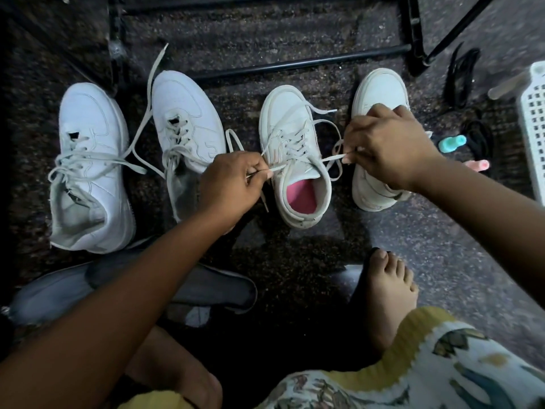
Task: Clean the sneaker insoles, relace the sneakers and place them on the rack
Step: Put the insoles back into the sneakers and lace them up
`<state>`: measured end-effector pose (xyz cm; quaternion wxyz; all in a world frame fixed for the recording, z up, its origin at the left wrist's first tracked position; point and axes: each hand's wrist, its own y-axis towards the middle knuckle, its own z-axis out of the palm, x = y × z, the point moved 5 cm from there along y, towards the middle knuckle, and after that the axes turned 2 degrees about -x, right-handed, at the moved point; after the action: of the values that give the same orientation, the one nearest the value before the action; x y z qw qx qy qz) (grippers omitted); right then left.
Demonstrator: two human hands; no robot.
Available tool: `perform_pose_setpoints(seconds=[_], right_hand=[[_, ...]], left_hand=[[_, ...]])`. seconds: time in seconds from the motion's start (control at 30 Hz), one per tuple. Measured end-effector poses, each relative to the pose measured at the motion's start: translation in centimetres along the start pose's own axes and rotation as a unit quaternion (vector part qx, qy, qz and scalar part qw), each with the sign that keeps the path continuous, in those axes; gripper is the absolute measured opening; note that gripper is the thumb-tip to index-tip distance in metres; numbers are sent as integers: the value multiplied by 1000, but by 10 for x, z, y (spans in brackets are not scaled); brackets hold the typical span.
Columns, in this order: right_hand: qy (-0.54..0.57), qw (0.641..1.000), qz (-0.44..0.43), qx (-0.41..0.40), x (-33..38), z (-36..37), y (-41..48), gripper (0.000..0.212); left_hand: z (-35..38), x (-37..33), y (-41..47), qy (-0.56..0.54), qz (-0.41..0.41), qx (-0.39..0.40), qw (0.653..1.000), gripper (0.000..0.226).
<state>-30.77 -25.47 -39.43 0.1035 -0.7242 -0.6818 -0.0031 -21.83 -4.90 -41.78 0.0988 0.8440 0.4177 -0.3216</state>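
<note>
Pulling outward, the left hand (233, 178) and right hand (386, 149) each pinched a lace end (333, 157) shut between fingertips — likely to cinch the pink-lined sneaker (295, 166) between them. Its long axis ran away from the person, toe toward the black rack (300, 63) beyond (heel nearest). Three other sneakers flanked it — all short of the rack.

We count four white sneakers: (91, 169), (185, 134), (295, 160) and (380, 137). Two grey insoles lie near us (50, 293), (215, 287). Two hands (233, 184), (386, 146), one bare foot (389, 296), one black rack (295, 63), one white basket (535, 119), two small bottles (452, 143), (477, 166).
</note>
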Motion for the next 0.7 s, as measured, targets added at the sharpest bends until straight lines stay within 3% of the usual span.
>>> perform_pose_setpoints(seconds=[0.17, 0.27, 0.4, 0.53, 0.7], right_hand=[[-30, 998, 47, 34, -3, 0, -6, 25], [179, 981, 69, 2, -5, -9, -7, 40], [485, 860, 152, -34, -4, -11, -8, 48], [658, 729, 172, -75, 11, -15, 2, 25], [747, 644, 137, -96, 23, -22, 17, 22]], left_hand=[[-2, -1, 4, 44, -1, 14, 999, 7], [-4, 4, 1, -11, -32, 19, 999, 11], [-12, 10, 3, -191, -94, 17, 977, 25], [-23, -11, 11, -325, -90, 10, 942, 25], [-25, -40, 19, -434, -75, 23, 898, 27]])
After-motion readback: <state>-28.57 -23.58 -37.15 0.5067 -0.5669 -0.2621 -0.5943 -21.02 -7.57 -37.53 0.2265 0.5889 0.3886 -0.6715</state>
